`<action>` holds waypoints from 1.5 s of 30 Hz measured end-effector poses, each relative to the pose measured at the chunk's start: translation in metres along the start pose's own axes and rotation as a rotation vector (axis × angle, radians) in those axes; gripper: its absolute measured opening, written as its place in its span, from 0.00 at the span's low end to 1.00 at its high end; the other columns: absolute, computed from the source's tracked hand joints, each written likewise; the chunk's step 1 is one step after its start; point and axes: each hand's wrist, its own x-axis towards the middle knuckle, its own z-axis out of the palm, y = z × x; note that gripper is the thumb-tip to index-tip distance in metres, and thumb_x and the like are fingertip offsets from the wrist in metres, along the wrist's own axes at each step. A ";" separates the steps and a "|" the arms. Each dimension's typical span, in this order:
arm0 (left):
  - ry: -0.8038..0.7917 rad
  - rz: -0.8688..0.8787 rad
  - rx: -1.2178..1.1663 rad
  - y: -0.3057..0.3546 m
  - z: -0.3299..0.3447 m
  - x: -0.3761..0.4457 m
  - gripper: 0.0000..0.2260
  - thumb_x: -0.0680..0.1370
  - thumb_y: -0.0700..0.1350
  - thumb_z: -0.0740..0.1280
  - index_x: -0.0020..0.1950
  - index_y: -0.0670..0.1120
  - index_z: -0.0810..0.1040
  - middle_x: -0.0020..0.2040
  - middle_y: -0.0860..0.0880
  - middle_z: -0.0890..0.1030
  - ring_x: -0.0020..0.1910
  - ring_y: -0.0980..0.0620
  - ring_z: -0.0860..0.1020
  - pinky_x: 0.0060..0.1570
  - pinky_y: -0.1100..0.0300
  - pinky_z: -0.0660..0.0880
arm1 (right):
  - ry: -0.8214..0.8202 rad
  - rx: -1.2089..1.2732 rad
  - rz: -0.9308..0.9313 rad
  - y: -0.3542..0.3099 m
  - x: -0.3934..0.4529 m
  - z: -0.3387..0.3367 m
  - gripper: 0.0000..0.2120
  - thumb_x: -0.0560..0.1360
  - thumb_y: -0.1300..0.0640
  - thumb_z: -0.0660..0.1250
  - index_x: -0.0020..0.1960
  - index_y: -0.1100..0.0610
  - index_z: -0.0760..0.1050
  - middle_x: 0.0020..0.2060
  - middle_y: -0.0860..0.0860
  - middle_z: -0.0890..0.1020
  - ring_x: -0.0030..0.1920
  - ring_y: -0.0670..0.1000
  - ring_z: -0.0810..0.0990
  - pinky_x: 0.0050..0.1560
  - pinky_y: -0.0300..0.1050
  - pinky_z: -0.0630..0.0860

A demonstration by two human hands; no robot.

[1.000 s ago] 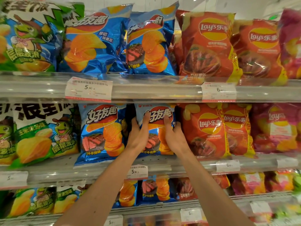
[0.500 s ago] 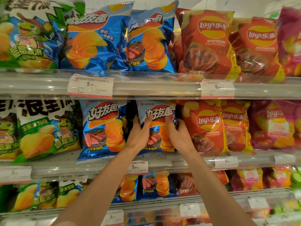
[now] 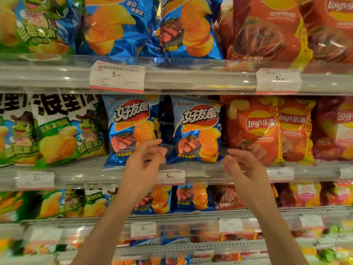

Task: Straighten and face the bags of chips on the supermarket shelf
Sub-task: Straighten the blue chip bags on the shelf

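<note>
On the middle shelf (image 3: 89,169), dead centre of the view, there's a blue steak-flavour bag (image 3: 196,129) standing upright with its front out to the aisle, bottom edge sitting just behind the shelf lip. Its twin, the other blue bag (image 3: 131,129), stands just to the left with a dark gap between them, and a red Lay's bag (image 3: 252,129) is pretty much touching it on the right.

Both hands are up in front of that centre bag but neither has hold of anything. The left hand (image 3: 145,161) hangs at the bag's lower left corner, fingers loosely curled, partly overlapping the bottom of the left-hand blue bag in the view. The right hand (image 3: 244,165) is at the lower right corner, fingers bent and spread a bit. They look just off the foil rather than pressing it, though there's motion blur on the fingertips so I wouldn't swear to it.

The bit that matters: the bag's long axis runs straight up and down, and it sits between and slightly above the two hands, about equally near to each. So either hand could nudge it. If anything still needs fixing, I'd guess it's that gap on the left, meaning a small sideways shuffle from the right hand, or else this one's done and the red bags are next.
</note>
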 end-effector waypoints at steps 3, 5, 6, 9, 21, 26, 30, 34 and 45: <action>0.062 -0.019 -0.078 -0.008 -0.021 -0.011 0.07 0.82 0.44 0.66 0.58 0.54 0.80 0.51 0.52 0.85 0.51 0.52 0.84 0.51 0.58 0.79 | -0.016 -0.028 0.019 0.003 -0.017 0.014 0.07 0.79 0.48 0.66 0.56 0.44 0.78 0.47 0.45 0.85 0.50 0.46 0.84 0.54 0.56 0.81; 0.080 -0.024 -0.113 -0.012 -0.036 -0.015 0.07 0.82 0.44 0.66 0.59 0.52 0.80 0.50 0.53 0.86 0.49 0.52 0.84 0.52 0.57 0.79 | -0.014 -0.027 0.027 0.001 -0.024 0.026 0.07 0.80 0.48 0.65 0.57 0.44 0.78 0.47 0.46 0.85 0.50 0.47 0.84 0.55 0.57 0.81; 0.081 -0.022 -0.119 -0.013 -0.045 -0.016 0.07 0.82 0.44 0.66 0.59 0.50 0.80 0.50 0.53 0.86 0.48 0.52 0.84 0.52 0.56 0.79 | -0.009 -0.027 0.026 -0.002 -0.027 0.033 0.08 0.80 0.49 0.65 0.58 0.45 0.78 0.47 0.46 0.85 0.50 0.47 0.84 0.55 0.57 0.81; 0.069 -0.006 -0.144 -0.016 -0.073 -0.012 0.06 0.82 0.42 0.65 0.57 0.46 0.80 0.50 0.52 0.85 0.47 0.52 0.84 0.52 0.57 0.81 | 0.012 -0.011 0.035 -0.015 -0.037 0.058 0.07 0.80 0.51 0.65 0.58 0.47 0.78 0.45 0.47 0.86 0.49 0.47 0.84 0.55 0.58 0.80; 0.051 0.046 -0.020 -0.025 -0.127 0.016 0.10 0.82 0.45 0.67 0.63 0.50 0.76 0.58 0.53 0.80 0.57 0.63 0.77 0.56 0.69 0.75 | 0.025 0.006 0.028 -0.071 -0.044 0.125 0.07 0.80 0.53 0.67 0.58 0.49 0.77 0.46 0.48 0.85 0.50 0.47 0.83 0.52 0.43 0.80; 0.029 0.097 0.212 -0.019 -0.099 0.039 0.24 0.81 0.48 0.64 0.76 0.51 0.63 0.75 0.47 0.66 0.72 0.51 0.68 0.71 0.52 0.66 | -0.052 0.004 0.026 -0.086 0.010 0.156 0.15 0.82 0.48 0.63 0.66 0.54 0.74 0.48 0.41 0.80 0.47 0.33 0.79 0.43 0.25 0.72; 0.046 -0.045 0.097 -0.021 -0.085 0.072 0.29 0.75 0.60 0.65 0.72 0.69 0.55 0.71 0.47 0.70 0.63 0.40 0.78 0.63 0.43 0.76 | -0.081 0.012 0.040 -0.089 0.057 0.184 0.19 0.82 0.44 0.61 0.64 0.58 0.73 0.35 0.44 0.77 0.30 0.36 0.77 0.31 0.29 0.69; 0.085 -0.189 -0.063 -0.011 -0.077 0.092 0.31 0.82 0.50 0.63 0.80 0.55 0.50 0.65 0.44 0.77 0.55 0.45 0.84 0.54 0.53 0.82 | -0.144 0.093 0.133 -0.085 0.085 0.204 0.28 0.78 0.34 0.60 0.63 0.57 0.75 0.43 0.50 0.83 0.43 0.48 0.81 0.44 0.43 0.77; 0.264 -0.150 -0.163 -0.017 -0.072 0.112 0.21 0.81 0.60 0.63 0.67 0.47 0.72 0.54 0.51 0.82 0.50 0.54 0.82 0.51 0.55 0.79 | -0.029 0.237 0.047 -0.079 0.083 0.206 0.17 0.80 0.45 0.66 0.64 0.54 0.72 0.48 0.44 0.80 0.47 0.42 0.79 0.40 0.25 0.73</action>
